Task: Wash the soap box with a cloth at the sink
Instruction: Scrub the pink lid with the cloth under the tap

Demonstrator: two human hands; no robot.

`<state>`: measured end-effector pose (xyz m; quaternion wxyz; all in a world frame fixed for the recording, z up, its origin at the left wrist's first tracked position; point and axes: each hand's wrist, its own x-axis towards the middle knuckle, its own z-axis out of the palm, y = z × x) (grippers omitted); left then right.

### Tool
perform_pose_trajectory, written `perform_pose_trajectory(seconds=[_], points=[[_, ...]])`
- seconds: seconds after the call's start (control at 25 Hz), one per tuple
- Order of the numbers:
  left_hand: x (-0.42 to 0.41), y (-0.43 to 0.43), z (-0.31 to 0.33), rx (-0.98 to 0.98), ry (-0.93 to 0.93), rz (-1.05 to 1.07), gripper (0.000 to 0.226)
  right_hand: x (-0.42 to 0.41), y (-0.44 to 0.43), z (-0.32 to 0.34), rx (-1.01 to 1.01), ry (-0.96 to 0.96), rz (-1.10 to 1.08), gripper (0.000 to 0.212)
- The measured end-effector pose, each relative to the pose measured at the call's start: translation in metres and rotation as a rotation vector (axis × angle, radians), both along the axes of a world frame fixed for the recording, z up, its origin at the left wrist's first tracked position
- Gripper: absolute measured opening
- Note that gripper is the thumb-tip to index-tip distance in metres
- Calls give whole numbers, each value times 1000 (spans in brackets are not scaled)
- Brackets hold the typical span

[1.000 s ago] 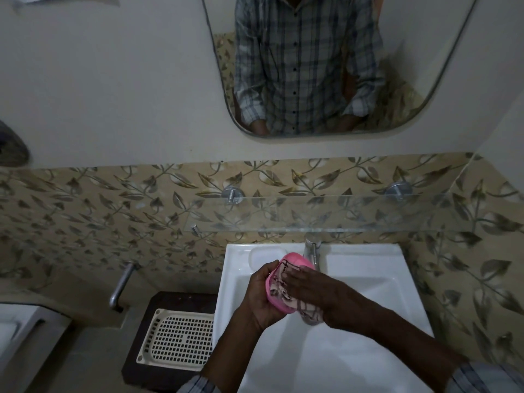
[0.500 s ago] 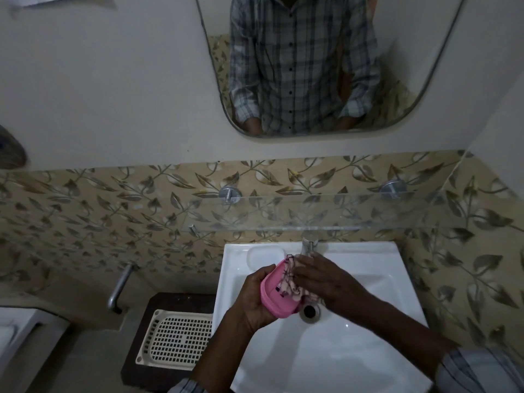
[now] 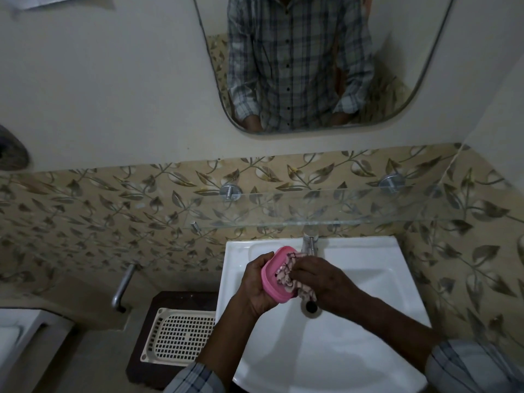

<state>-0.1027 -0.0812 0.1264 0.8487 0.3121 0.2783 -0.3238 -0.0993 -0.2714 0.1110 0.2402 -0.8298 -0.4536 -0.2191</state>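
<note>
The person's left hand (image 3: 256, 282) gripped the pink soap box (image 3: 272, 276) above the sink (image 3: 382, 285), just beside the right hand (image 3: 320, 279), which pinched a patterned cloth (image 3: 287, 269) against it

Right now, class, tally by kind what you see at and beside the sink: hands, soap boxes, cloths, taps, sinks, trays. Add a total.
Hands: 2 (left hand, right hand)
Soap boxes: 1 (pink soap box)
Cloths: 1 (patterned cloth)
Taps: 1 (metal tap)
Sinks: 1 (white sink)
Trays: 1 (cream perforated tray)
Total: 7
</note>
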Motion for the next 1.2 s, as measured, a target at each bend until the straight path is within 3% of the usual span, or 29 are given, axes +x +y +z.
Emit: perform_pose_trajectory(seconds=[0.12, 0.16, 0.32, 0.48, 0.52, 0.6, 0.72, 0.8, 0.88, 0.96, 1.04, 1.12, 1.2], points=[[-2, -3, -7, 48, 16, 85, 50, -27, 26, -13, 136, 269, -14, 47], [-2, -1, -7, 66, 12, 73, 50, -25, 24, -11, 125, 270, -9, 49], [3, 12, -3, 79, 7, -82, 46, 9, -9, 3, -26, -41, 141, 31], [7, -4, -6, 55, -44, 40, 47, -4, 2, -4, -97, 81, -6, 52], [5, -11, -11, 97, -68, 114, 46, -11, 13, -3, -78, 236, -64, 45], [-5, -23, -23, 213, -182, 217, 52, -17, 33, 15, 158, 826, -194, 17], [-19, -28, -38, 402, -489, 319, 50, -4, 46, 37, 798, 1625, -355, 16], [-23, -31, -37, 568, -670, 269, 53, 5, 46, 47, 1075, 1813, -386, 15], [-25, -32, -31, 677, -726, 192, 67, 6, 46, 51, 1035, 1758, -377, 12], [-26, -33, -21, 687, -749, 142, 96, 0, 50, 51, 977, 1604, -392, 12], [-26, -33, -20, 675, -740, 132, 99, -3, 51, 47, 945, 1450, -460, 15], [-21, -25, -17, 641, -577, 202, 77, -4, 47, 43, 770, 1259, -532, 23], [-9, -9, -15, 468, -188, 216, 91, -8, 35, 38, 515, 928, -531, 25]])
